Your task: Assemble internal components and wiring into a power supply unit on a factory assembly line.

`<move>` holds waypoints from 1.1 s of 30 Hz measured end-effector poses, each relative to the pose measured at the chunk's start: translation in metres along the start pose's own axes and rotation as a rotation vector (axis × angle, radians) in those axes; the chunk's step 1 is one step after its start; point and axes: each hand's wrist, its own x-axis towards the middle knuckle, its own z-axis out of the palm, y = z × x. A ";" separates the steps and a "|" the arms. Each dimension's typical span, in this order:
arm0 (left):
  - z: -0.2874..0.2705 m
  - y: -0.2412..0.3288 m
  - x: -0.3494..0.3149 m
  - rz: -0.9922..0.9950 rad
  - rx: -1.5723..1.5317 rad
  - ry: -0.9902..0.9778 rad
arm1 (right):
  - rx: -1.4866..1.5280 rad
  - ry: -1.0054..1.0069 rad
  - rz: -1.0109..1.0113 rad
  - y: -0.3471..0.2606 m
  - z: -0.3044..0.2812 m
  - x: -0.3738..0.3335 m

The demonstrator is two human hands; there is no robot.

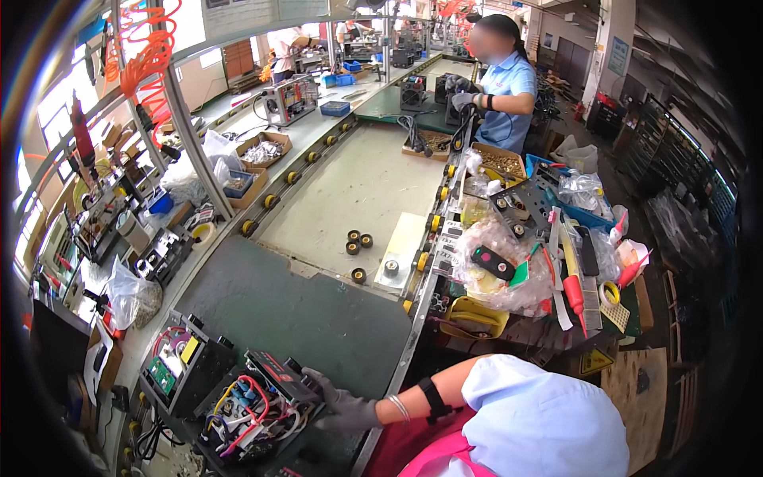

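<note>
My right hand (350, 409), in a grey glove, reaches in from the lower right. Its fingers are at the right edge of a black front panel (282, 375) and appear to grip it; the fingertips are partly hidden. The panel belongs to an uncased electrical unit (250, 417), tilted near the front edge of the dark green board. Red, yellow, white and purple wires crowd its inside, with blue parts among them. Close behind on the left stands a second black unit (176, 370) with a green circuit board. My left hand is not in view.
Several black rollers (354, 242) lie beyond the dark green board (342, 318). To the right, a cluttered bench holds a red-tipped glue bottle (574, 294), a yellow bin (474, 319) and plastic bags. Across the line, a co-worker (509, 95) handles black units. Orange coiled hoses (151, 56) hang left.
</note>
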 end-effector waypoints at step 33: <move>-0.309 -0.044 0.137 -0.198 0.660 0.491 | -0.495 -0.572 0.278 -0.088 -0.009 0.341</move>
